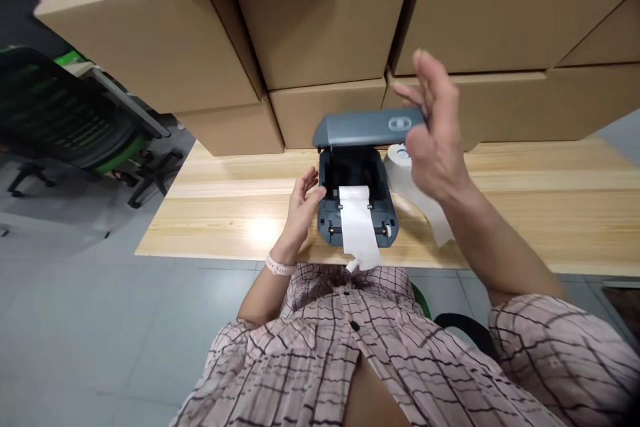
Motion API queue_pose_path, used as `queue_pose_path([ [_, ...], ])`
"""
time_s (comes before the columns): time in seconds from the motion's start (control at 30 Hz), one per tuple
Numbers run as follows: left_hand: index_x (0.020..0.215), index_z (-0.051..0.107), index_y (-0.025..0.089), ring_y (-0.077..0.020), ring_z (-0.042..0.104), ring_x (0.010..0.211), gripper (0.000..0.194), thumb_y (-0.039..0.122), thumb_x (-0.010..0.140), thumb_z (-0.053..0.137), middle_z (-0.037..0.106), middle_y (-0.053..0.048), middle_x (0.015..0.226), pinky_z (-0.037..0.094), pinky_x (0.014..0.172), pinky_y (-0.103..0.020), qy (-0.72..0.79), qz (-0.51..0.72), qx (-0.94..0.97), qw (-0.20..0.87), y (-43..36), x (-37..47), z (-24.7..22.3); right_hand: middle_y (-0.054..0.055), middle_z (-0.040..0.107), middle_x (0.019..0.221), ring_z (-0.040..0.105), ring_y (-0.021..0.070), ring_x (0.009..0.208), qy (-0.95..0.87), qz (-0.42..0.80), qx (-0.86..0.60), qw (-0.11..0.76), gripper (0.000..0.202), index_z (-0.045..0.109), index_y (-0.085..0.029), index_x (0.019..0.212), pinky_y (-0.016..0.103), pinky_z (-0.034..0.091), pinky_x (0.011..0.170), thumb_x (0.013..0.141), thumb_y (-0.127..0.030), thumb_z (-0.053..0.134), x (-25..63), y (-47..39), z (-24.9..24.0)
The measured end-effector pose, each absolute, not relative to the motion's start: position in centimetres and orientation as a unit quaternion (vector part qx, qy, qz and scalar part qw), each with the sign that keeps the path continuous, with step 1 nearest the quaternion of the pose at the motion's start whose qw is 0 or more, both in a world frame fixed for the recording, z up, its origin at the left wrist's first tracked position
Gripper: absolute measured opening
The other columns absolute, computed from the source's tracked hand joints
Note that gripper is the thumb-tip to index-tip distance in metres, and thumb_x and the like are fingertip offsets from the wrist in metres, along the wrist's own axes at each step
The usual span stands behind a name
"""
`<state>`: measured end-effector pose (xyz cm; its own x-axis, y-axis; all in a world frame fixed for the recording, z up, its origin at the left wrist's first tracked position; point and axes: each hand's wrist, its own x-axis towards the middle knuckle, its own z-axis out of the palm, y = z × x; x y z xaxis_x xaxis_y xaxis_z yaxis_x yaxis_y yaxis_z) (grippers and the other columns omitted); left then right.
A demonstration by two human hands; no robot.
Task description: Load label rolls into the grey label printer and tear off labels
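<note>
A dark grey label printer (327, 230) stands on the wooden table with its lid (357, 130) raised. Inside it sits a small roll of white paper (355, 193), its strip running over the front and hanging at the table edge with a curled end. My left hand (301, 203) rests against the printer's left side, fingers stretched out. At the lid's right end is my right hand (437, 140), thumb and fingers apart and slightly blurred; it appears to touch the lid's edge. Partly behind that hand, a larger white paper roll (399, 167) trails a loose strip.
Cardboard boxes (325, 20) are stacked along the back of the wooden table (210, 213), close behind the printer's lid. To the left, a black and green office chair (65, 120) stands on the floor. The table's front edge lies close to my body.
</note>
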<state>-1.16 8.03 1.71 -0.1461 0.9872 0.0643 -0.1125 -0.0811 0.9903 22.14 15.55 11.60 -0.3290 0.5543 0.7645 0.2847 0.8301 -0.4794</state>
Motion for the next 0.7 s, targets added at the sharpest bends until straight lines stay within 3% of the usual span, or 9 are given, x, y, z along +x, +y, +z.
queue_pose_path([
  [0.1, 0.144, 0.057, 0.024, -0.0321, 0.054, 0.151, 0.07, 0.046, 0.083, 0.083, 0.058, -0.015, 0.162, 0.045, 0.126, -0.05, 0.473, 0.553, 0.496, 0.474, 9.8, -1.1, 1.6, 0.01, 0.027, 0.182, 0.026, 0.0231, 0.17, -0.774, 0.151, -0.3, 0.537, 0.07, 0.024, -0.028, 0.165, 0.047, 0.045, 0.129, 0.11, -0.07, 0.031, 21.1, 20.0, 14.3],
  [0.2, 0.149, 0.053, 0.024, -0.0333, 0.054, 0.15, 0.08, 0.048, 0.08, 0.086, 0.056, -0.016, 0.163, 0.046, 0.125, -0.051, 0.469, 0.539, 0.52, 0.469, 11.0, -1.1, 0.9, 0.009, 0.03, 0.181, 0.036, 0.0159, 0.165, -0.763, 0.144, -0.36, 0.518, 0.058, 0.025, -0.025, 0.164, 0.042, 0.04, 0.131, 0.114, -0.055, 0.032, 20.5, 22.3, 16.3],
  [0.3, 0.152, 0.051, 0.024, -0.0332, 0.054, 0.15, 0.085, 0.05, 0.08, 0.087, 0.057, -0.016, 0.163, 0.043, 0.126, -0.052, 0.471, 0.529, 0.528, 0.469, 11.5, -1.2, 0.2, 0.017, 0.038, 0.176, 0.039, 0.0208, 0.163, -0.764, 0.028, -0.333, 0.552, 0.06, 0.035, -0.016, 0.159, 0.045, 0.042, 0.129, 0.108, -0.045, 0.05, 20.4, 21.1, 16.4],
  [0.37, 0.152, 0.052, 0.025, -0.0328, 0.054, 0.15, 0.085, 0.051, 0.08, 0.088, 0.057, -0.015, 0.162, 0.045, 0.125, -0.051, 0.47, 0.527, 0.528, 0.472, 11.5, -1.4, 0.0, 0.015, 0.063, 0.155, 0.056, 0.0256, 0.149, -0.784, -0.042, -0.293, 0.545, 0.037, 0.057, -0.022, 0.138, 0.048, 0.049, 0.12, 0.106, -0.041, 0.054, 20.4, 18.9, 15.3],
  [0.4, 0.152, 0.053, 0.025, -0.0326, 0.055, 0.148, 0.085, 0.05, 0.08, 0.088, 0.057, -0.015, 0.163, 0.047, 0.123, -0.051, 0.468, 0.527, 0.527, 0.475, 11.5, -1.5, 0.0, 0.012, 0.073, 0.138, 0.066, 0.0267, 0.134, -0.815, -0.038, -0.285, 0.503, 0.027, 0.064, -0.025, 0.124, 0.048, 0.054, 0.112, 0.106, -0.041, 0.052, 20.4, 17.7, 14.5],
  [0.47, 0.152, 0.054, 0.026, -0.0329, 0.057, 0.146, 0.083, 0.048, 0.08, 0.088, 0.057, -0.016, 0.163, 0.052, 0.117, -0.05, 0.462, 0.529, 0.527, 0.478, 11.5, -1.5, 0.0, 0.008, 0.08, 0.111, 0.075, 0.0266, 0.105, -0.893, 0.039, -0.292, 0.339, 0.026, 0.067, -0.025, 0.112, 0.044, 0.059, 0.093, 0.108, -0.042, 0.047, 20.5, 15.7, 12.7],
  [0.57, 0.152, 0.055, 0.024, -0.0348, 0.061, 0.143, 0.083, 0.045, 0.079, 0.088, 0.057, -0.018, 0.162, 0.058, 0.109, -0.05, 0.461, 0.529, 0.532, 0.474, 11.6, -1.5, -0.1, 0.011, 0.08, 0.116, 0.075, 0.0294, 0.096, -0.938, 0.137, -0.305, 0.095, 0.043, 0.064, -0.023, 0.138, 0.044, 0.058, 0.083, 0.109, -0.043, 0.04, 20.6, 14.5, 10.4],
  [0.7, 0.163, 0.043, 0.023, -0.0345, 0.065, 0.14, 0.097, 0.04, 0.079, 0.087, 0.058, -0.02, 0.162, 0.059, 0.11, -0.049, 0.479, 0.535, 0.516, 0.466, 11.8, -1.7, -0.7, 0.011, 0.081, 0.111, 0.074, 0.0302, 0.096, -0.951, 0.142, -0.271, 0.038, 0.058, 0.048, -0.025, 0.162, 0.046, 0.058, 0.086, 0.111, -0.045, 0.028, 20.5, 15.1, 8.8],
])
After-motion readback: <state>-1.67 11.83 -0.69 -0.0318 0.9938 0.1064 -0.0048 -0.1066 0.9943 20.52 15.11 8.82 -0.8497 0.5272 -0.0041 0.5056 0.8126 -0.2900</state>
